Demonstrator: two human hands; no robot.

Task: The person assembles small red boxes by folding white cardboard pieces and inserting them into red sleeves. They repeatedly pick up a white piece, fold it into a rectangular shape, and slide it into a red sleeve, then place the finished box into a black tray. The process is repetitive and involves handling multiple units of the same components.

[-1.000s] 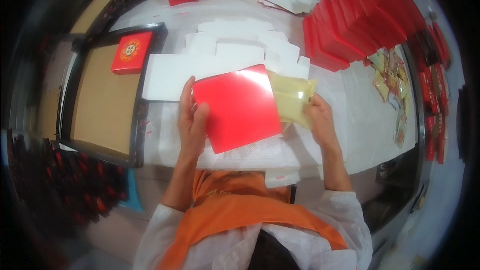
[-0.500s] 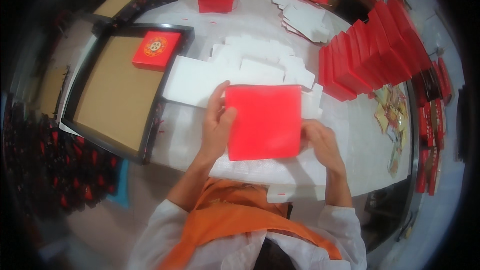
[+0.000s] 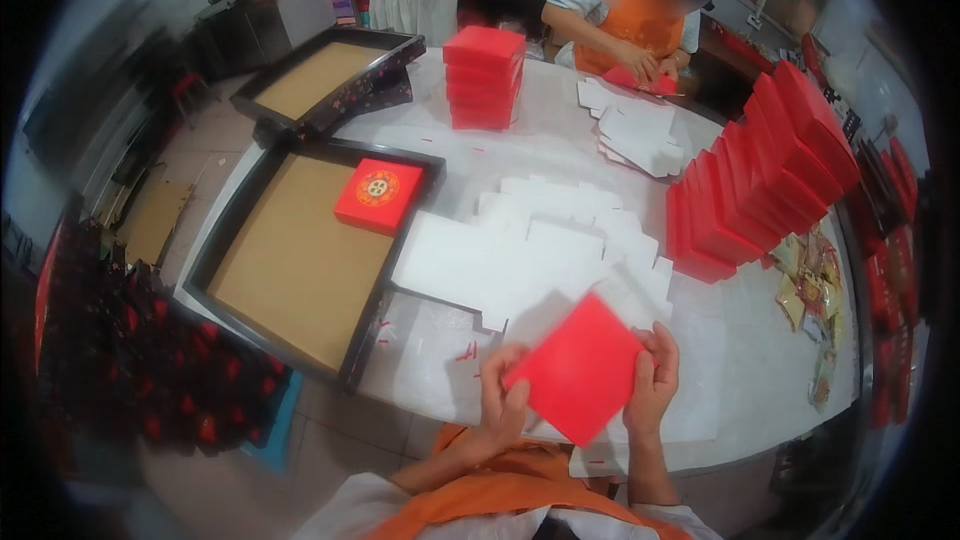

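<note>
I have the red box (image 3: 582,370) cornerwise between both hands: left hand (image 3: 502,395) pinching its left corner, right hand (image 3: 653,370) its right. I judge this two-handed handling — moving on calls for even pinches. White cards (image 3: 460,260) lie beyond the hands; a tray (image 3: 295,270), left.

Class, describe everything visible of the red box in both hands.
The red box shows one plain, roughly square face, apparently smooth card. It is turned diamond-wise, one corner toward the person, near the close edge of the table. The left hand holds its left corner, the right hand its right. Underside and contents are hidden.
</note>
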